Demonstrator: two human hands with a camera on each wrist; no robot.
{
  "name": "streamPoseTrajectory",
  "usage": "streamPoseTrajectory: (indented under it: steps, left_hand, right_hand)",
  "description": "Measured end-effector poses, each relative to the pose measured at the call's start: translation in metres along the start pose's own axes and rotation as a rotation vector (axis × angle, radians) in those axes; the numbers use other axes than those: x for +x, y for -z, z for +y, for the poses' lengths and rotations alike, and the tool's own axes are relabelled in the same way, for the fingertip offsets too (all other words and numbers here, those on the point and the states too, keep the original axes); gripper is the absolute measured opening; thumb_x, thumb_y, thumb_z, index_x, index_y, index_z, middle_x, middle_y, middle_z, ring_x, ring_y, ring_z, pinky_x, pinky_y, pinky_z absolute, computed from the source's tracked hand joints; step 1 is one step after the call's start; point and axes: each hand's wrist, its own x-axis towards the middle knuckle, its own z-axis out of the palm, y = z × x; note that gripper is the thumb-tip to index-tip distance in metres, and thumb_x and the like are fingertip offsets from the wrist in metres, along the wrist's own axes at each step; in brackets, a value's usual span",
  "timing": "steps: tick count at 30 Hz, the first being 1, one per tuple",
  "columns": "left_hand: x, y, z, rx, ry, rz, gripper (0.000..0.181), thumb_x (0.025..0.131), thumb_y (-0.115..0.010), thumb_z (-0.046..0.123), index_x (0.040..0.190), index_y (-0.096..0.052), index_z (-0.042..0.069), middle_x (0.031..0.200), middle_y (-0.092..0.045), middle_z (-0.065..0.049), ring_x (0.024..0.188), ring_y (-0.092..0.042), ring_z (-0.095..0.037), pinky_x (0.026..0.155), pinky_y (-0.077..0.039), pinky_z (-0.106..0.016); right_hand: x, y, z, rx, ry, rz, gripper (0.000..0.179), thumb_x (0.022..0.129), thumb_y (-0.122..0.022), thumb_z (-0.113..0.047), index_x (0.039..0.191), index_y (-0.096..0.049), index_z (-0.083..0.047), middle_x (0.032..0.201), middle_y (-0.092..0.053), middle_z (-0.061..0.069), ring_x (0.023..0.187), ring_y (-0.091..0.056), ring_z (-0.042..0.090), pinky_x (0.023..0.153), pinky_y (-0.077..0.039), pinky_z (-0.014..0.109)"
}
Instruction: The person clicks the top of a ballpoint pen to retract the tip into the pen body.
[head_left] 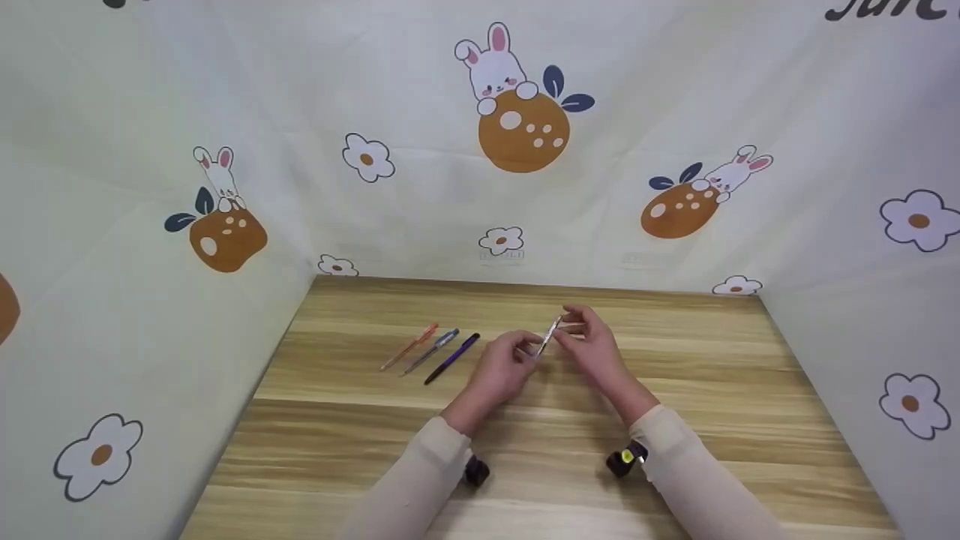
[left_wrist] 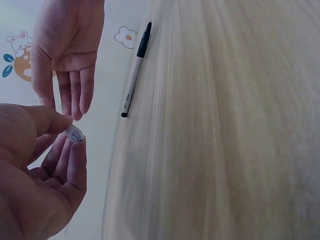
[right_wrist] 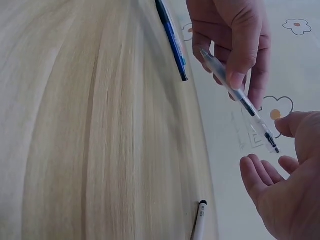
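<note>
A clear pen [right_wrist: 250,107] is pinched between the thumb and fingers of my left hand [head_left: 504,364] above the table, slanted in the head view. My right hand [head_left: 598,351] is beside the pen's far end; in the right wrist view its thumb and fingers are spread apart, with a gap to the pen. Left of my left hand lie an orange pen [head_left: 409,347], a clear-and-blue pen [head_left: 431,351] and a dark blue-purple pen [head_left: 452,358], roughly parallel. A white pen with a black grip [left_wrist: 133,80] lies on the table too; I cannot make it out in the head view.
Everything on the wood-grain table [head_left: 337,450] lies towards its far half. Pale cloth [head_left: 420,217] printed with rabbits, oranges and flowers rises behind it and along both sides. Small black devices [head_left: 622,459] sit at the wrists.
</note>
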Motion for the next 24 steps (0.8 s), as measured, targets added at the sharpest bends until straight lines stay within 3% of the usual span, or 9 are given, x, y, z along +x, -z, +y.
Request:
streamPoseTrajectory:
  steps: [4,9,15,24]
  left_hand:
    - [-0.0005,-0.0015,-0.0004,-0.055,-0.010,0.004,0.035,0.093,-0.075,-0.011,0.124,-0.077,0.005,0.102,-0.075,-0.003,0.091,-0.070,-0.014,0.083,-0.060,-0.029]
    - [-0.0010,-0.0022,-0.0002,-0.086,-0.013,0.012,0.041,0.087,-0.074,-0.013,0.124,-0.077,0.003,0.105,-0.075,-0.007,0.093,-0.069,-0.016,0.083,-0.058,-0.028]
    - [-0.0003,-0.0026,0.0017,-0.094,-0.016,0.015,0.039,0.088,-0.071,-0.012,0.122,-0.077,0.005,0.103,-0.074,-0.001,0.095,-0.069,-0.016,0.084,-0.057,-0.026]
    - [-0.0003,-0.0045,0.0031,-0.163,-0.014,0.024,0.041,0.090,-0.068,-0.013,0.124,-0.075,0.007,0.105,-0.072,-0.003,0.096,-0.069,-0.019,0.082,-0.058,-0.026]
  right_hand:
    - [0.0002,-0.0020,-0.0015,0.053,-0.026,0.004,0.049,0.099,-0.078,0.004,0.145,-0.060,0.006,0.135,-0.065,0.029,0.121,-0.068,0.043,0.084,-0.057,0.021]
    - [0.0011,-0.0041,-0.0029,0.111,-0.037,0.004,0.047,0.098,-0.076,0.006,0.143,-0.061,0.005,0.130,-0.066,0.026,0.112,-0.070,0.032,0.085,-0.060,0.023]
    - [0.0021,-0.0075,-0.0030,0.196,-0.027,0.010,0.046,0.097,-0.074,0.014,0.141,-0.062,0.008,0.129,-0.063,0.032,0.103,-0.070,0.020,0.087,-0.063,0.025]
    - [0.0034,-0.0084,-0.0086,0.240,0.003,-0.007,0.049,0.098,-0.071,0.014,0.145,-0.060,0.005,0.133,-0.060,0.035,0.104,-0.071,0.020,0.090,-0.064,0.031]
